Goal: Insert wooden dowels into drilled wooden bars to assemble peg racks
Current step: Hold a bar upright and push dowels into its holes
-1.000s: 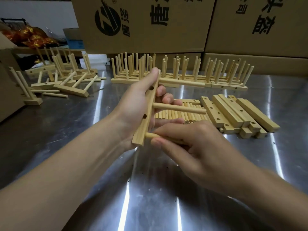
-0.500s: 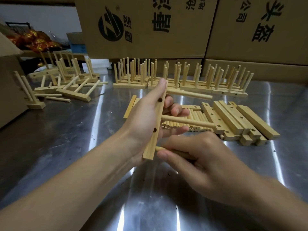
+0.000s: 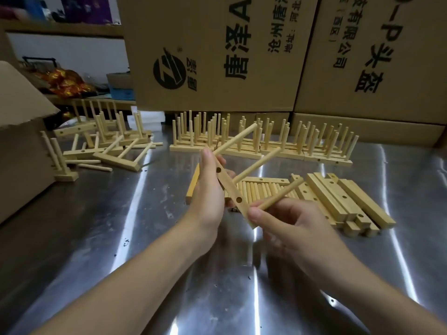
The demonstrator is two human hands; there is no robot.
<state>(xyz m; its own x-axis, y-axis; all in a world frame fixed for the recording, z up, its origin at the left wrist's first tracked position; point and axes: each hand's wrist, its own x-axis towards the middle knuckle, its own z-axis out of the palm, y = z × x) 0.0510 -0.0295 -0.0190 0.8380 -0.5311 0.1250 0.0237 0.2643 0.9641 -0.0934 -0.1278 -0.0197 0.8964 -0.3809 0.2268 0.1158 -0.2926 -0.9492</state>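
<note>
The left hand point(image 3: 208, 197) is curled round a pale drilled wooden bar point(image 3: 229, 187), holding it tilted in the air above the shiny steel worktop point(image 3: 116, 238). Two empty holes show on the bar's near face. Two round wooden dowels point(image 3: 235, 139) already stand out of its far side. The right hand point(image 3: 292, 226) pinches a third light wooden dowel point(image 3: 280, 194) between thumb and fingers, with its near end against the bar's lower end. The thumb hides whether that end is in a hole.

These parts look light, stiff and dry, so they should not bend or slip much. A thin dowel could jam or snap if it is pushed in at an angle. The dowel is best held close to the entering end and the bar gripped along its length, clear of the holes.

An open brown cardboard box point(image 3: 21, 146) stands at the left, and what it holds is out of sight. Large printed cartons point(image 3: 217, 56) are stacked at the back, closed. Nothing else is in a container: loose dowels point(image 3: 261, 191) lie in a row beneath the hands. Spare drilled bars point(image 3: 343, 201) are piled just beside them, and finished peg racks point(image 3: 266, 143) stand behind.
</note>
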